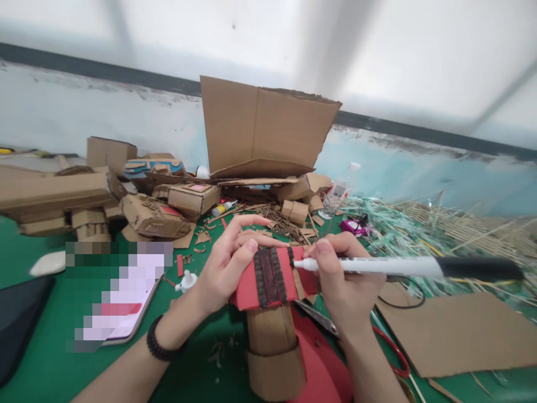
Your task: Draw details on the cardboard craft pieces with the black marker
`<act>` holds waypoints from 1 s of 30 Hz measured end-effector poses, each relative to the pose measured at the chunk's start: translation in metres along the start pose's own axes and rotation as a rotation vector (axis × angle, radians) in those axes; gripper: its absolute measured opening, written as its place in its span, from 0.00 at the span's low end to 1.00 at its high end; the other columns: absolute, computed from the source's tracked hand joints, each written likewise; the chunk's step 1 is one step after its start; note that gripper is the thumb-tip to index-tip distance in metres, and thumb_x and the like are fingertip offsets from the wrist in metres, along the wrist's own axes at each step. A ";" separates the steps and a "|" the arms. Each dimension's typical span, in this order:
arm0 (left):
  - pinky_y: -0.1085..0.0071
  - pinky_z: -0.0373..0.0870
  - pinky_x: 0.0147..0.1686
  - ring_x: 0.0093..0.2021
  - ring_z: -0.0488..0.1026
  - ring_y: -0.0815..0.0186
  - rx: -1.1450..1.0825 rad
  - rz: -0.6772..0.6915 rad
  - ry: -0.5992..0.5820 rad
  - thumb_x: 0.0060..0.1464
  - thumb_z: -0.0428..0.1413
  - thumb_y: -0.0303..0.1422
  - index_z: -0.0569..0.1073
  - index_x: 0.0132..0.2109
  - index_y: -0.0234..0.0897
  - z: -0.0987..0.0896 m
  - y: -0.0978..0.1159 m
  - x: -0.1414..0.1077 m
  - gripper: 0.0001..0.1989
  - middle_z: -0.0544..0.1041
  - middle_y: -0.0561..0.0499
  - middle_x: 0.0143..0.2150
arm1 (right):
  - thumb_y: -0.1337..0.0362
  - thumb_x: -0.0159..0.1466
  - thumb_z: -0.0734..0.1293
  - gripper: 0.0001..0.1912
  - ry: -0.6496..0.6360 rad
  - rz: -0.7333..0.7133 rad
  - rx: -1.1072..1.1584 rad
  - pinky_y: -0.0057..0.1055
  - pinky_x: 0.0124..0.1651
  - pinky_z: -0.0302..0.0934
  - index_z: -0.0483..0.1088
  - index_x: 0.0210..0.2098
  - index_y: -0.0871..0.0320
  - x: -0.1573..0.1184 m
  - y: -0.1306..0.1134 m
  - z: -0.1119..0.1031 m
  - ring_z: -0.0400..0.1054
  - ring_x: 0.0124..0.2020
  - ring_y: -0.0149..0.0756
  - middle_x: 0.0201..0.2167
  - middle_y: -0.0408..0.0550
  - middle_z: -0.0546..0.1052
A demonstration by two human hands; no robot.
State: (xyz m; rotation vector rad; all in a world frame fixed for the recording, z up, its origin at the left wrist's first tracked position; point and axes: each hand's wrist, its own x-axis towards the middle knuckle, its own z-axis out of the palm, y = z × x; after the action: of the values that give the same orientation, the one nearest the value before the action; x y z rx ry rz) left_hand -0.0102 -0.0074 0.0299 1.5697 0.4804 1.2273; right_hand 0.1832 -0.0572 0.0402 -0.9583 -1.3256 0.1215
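My right hand [346, 280] pinches a white marker [390, 266] with a black end; its tip touches a black strip on the red-covered cardboard piece [247, 288]. That piece has dark ridged bands across it and a brown cardboard stem [274, 347] below. My left hand [226, 263] holds the left side of the red piece, thumb on top and fingers stretched behind it. Under the stem and to its right lies red sheet [321, 358], with scissors [319, 319] partly hidden by my right hand.
Cardboard models [155, 215] and a phone [130, 302] are on the left. A large cardboard sheet [272, 129] stands at the back. A plastic bottle [339, 190], green plastic strips [390, 218] and a flat cardboard piece [465, 330] are on the right.
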 end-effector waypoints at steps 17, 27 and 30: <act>0.59 0.76 0.55 0.54 0.85 0.55 0.000 -0.003 -0.021 0.75 0.54 0.43 0.70 0.60 0.42 -0.001 0.000 0.000 0.14 0.89 0.46 0.50 | 0.59 0.71 0.72 0.16 0.066 0.015 -0.009 0.27 0.23 0.62 0.73 0.27 0.55 0.000 0.000 0.000 0.67 0.20 0.30 0.21 0.40 0.75; 0.59 0.75 0.56 0.54 0.84 0.55 0.002 -0.004 -0.018 0.75 0.54 0.43 0.70 0.60 0.42 -0.001 0.000 -0.001 0.14 0.89 0.47 0.49 | 0.62 0.71 0.72 0.15 0.085 0.015 0.020 0.27 0.24 0.62 0.72 0.27 0.54 0.001 0.000 0.001 0.66 0.21 0.30 0.21 0.39 0.73; 0.60 0.74 0.57 0.55 0.84 0.57 0.005 -0.003 -0.022 0.75 0.54 0.43 0.70 0.60 0.42 -0.001 0.000 -0.001 0.14 0.89 0.47 0.49 | 0.63 0.72 0.71 0.15 0.008 0.017 0.062 0.28 0.26 0.63 0.72 0.28 0.55 0.000 0.002 0.000 0.67 0.21 0.30 0.21 0.38 0.72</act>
State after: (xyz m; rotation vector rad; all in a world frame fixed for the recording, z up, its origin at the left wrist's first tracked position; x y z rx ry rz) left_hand -0.0115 -0.0076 0.0291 1.5848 0.4713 1.2060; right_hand 0.1836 -0.0559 0.0394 -0.9171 -1.2992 0.1705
